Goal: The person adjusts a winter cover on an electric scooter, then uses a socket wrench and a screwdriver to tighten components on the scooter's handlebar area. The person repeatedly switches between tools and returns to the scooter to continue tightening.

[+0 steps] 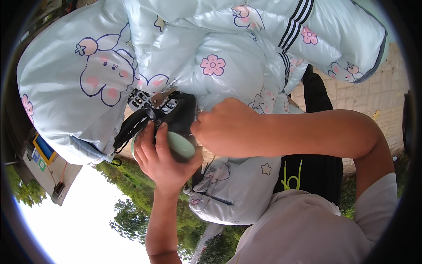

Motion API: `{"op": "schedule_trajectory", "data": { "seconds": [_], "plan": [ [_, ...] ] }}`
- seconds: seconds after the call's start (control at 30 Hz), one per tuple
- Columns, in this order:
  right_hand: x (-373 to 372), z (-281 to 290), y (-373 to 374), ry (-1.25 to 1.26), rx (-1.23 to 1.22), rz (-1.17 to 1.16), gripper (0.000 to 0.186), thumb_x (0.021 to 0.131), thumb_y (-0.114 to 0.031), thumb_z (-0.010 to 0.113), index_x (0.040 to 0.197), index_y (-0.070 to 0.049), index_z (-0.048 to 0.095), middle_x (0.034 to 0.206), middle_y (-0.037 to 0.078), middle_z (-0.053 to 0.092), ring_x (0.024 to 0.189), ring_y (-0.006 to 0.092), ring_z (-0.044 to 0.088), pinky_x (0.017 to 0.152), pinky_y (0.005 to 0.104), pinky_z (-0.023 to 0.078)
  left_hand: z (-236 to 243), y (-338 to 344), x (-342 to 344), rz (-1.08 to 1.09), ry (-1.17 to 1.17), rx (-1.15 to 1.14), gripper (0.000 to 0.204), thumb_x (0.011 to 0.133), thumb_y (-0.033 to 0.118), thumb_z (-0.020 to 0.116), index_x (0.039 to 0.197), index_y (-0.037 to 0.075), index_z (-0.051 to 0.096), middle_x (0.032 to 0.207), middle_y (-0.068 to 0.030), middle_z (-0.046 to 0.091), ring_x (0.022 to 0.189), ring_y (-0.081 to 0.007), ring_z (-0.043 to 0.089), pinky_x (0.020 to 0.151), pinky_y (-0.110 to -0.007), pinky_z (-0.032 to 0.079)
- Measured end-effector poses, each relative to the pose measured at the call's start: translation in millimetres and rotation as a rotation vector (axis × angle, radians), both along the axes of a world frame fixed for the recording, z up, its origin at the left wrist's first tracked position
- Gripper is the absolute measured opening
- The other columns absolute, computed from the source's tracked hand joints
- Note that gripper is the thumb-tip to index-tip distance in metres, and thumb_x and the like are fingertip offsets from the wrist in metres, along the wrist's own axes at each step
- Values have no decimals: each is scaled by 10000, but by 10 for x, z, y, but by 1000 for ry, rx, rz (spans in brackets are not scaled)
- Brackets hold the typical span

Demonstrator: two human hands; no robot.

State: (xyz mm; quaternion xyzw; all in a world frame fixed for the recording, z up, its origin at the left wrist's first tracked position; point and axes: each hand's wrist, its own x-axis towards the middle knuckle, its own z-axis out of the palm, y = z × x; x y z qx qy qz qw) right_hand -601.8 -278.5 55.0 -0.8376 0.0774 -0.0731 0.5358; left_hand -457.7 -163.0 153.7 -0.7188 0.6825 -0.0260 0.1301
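My left hand (162, 158) has its fingers wrapped round a pale green, rounded object (179, 143) with a dark part, beside a black fitting (180, 108) with metal pieces and dark straps. Just right of that, my right hand (211, 125) is closed, fingers curled against the fitting; what they grip is hidden. Around the fitting hangs a shiny pale blue padded cover (70, 114) printed with cartoon animals, pink flowers and striped bands. A lighter padded piece (237, 198) with similar prints hangs below my right forearm.
Black fabric with bright yellow-green cords (321, 176) is behind my right arm. A paved surface (360, 97) shows at the right, green trees (127, 215) and bright sky at the lower left. A structure with a blue-and-yellow framed panel (44, 147) is at the far left.
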Motion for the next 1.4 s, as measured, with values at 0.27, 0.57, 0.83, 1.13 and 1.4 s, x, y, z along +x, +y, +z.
{"op": "schedule_trajectory", "data": {
  "seconds": [0.27, 0.57, 0.83, 1.13, 1.4],
  "plan": [
    [30, -107, 47, -117, 10, -28, 102, 698, -157, 666, 719, -60, 641, 669, 66, 640, 596, 270, 680, 482, 384, 505, -14, 14, 1, 3, -7, 12, 712, 693, 491, 733, 1220, 40, 571, 1228, -181, 562, 1054, -375, 563, 896, -491, 456],
    [49, 115, 101, -153, -119, -90, 146, 600, -173, 697, 652, -49, 639, 610, 54, 567, 520, 211, 626, 432, 350, 459, -15, 12, 0, 16, -22, 40, 804, 697, 623, 705, 1204, 13, 575, 1224, -210, 565, 1087, -382, 560, 915, -492, 444],
    [110, -41, 0, -234, 39, -15, 129, 632, -180, 699, 642, -65, 641, 582, 68, 604, 505, 223, 636, 417, 346, 453, -13, 8, 24, -11, -30, 47, 809, 735, 665, 662, 1188, 0, 578, 1210, -218, 568, 1052, -388, 574, 900, -503, 452],
    [113, -18, 38, -188, 15, -23, 129, 641, -185, 695, 644, -73, 630, 600, 91, 628, 513, 250, 651, 430, 375, 465, -11, 11, 23, -7, -26, 61, 818, 725, 647, 687, 1206, -4, 566, 1220, -213, 553, 1048, -380, 562, 893, -487, 450],
    [199, -290, 18, -284, 78, 2, 108, 600, -167, 678, 597, -63, 650, 588, 94, 648, 551, 286, 666, 483, 390, 505, -8, 7, 26, -20, -42, 86, 840, 705, 593, 729, 1259, -8, 536, 1252, -207, 531, 1074, -359, 546, 879, -457, 455]
  ]
}}
